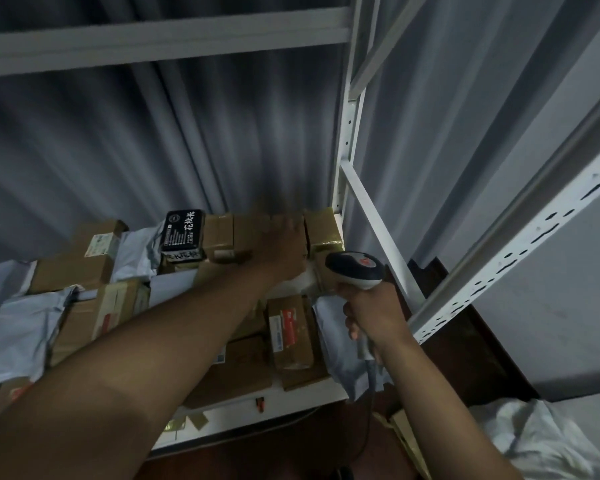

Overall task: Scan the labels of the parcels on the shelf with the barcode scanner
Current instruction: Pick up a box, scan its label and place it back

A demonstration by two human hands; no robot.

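The barcode scanner is gripped by the right hand; beside it, the blurred left hand is laid on a cardboard parcel, its grip indiscernible.

The white metal shelf carries a crowded layer of parcels: brown cardboard boxes and grey plastic mailer bags, lying flat and overlapping. A black box with white characters stands among the far ones, beside a brown box that is motion-blurred. A labelled carton lies near the right edge. The barcode scanner, white and dark blue with a red mark, points toward the far-right parcels.
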